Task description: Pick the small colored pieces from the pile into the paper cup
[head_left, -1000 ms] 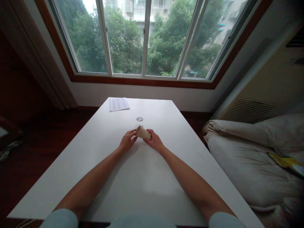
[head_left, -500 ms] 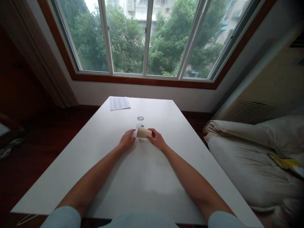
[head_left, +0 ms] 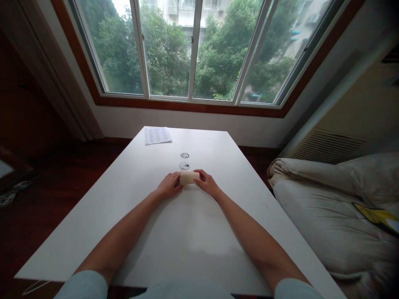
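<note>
A short beige tube point(head_left: 188, 178), which looks like cardboard, lies crosswise just above or on the white table point(head_left: 187, 232). My right hand point(head_left: 205, 182) grips its right end between thumb and fingers. At the left end, my left hand point(head_left: 170, 185) has its fingers and thumb closed about the edge. Just beyond the tube is a round black-and-white disc point(head_left: 184, 166). A second similar disc point(head_left: 184, 155) lies farther back. Whether the tube's ends are hollow is hidden by my hands.
Several printed sheets point(head_left: 158, 135) lie at the table's far left corner. A window point(head_left: 190, 99) stands behind the table. To the right is a pale folded bedding or cushion point(head_left: 318, 207); a curtain point(head_left: 75, 95) hangs at the left.
My left hand has moved right onto the tube's left end, closing the small gap. The tube has shifted slightly down and turned level, showing more of the near disc.
</note>
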`<state>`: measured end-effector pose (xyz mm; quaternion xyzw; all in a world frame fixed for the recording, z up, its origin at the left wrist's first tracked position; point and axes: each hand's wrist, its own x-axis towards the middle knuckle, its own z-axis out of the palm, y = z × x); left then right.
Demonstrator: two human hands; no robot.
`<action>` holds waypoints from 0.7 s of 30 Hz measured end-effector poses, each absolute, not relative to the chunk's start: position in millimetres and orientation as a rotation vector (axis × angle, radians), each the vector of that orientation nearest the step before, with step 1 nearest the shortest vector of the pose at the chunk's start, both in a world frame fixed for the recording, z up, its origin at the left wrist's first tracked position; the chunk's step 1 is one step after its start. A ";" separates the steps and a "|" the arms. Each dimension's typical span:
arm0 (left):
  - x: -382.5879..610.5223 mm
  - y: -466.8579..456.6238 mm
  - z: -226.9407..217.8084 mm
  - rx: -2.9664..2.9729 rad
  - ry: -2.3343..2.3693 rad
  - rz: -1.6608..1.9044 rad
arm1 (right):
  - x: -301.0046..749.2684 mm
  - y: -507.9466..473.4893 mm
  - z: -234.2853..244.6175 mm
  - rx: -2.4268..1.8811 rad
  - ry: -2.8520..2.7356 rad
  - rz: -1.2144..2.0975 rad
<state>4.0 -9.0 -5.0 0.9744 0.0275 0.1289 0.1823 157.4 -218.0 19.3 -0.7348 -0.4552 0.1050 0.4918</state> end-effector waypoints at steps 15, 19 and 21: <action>0.8 -9.4 -11.4 2.779 0.012 0.433 | 154.6 -210.3 6.5 -1.776 -1.075 0.096; 1.7 -8.6 -12.0 2.772 0.000 0.456 | 151.2 -212.1 11.0 -1.797 -1.089 -0.023; 1.6 -8.9 -10.9 2.772 -0.006 0.462 | 149.7 -213.2 13.8 -1.811 -1.104 -0.059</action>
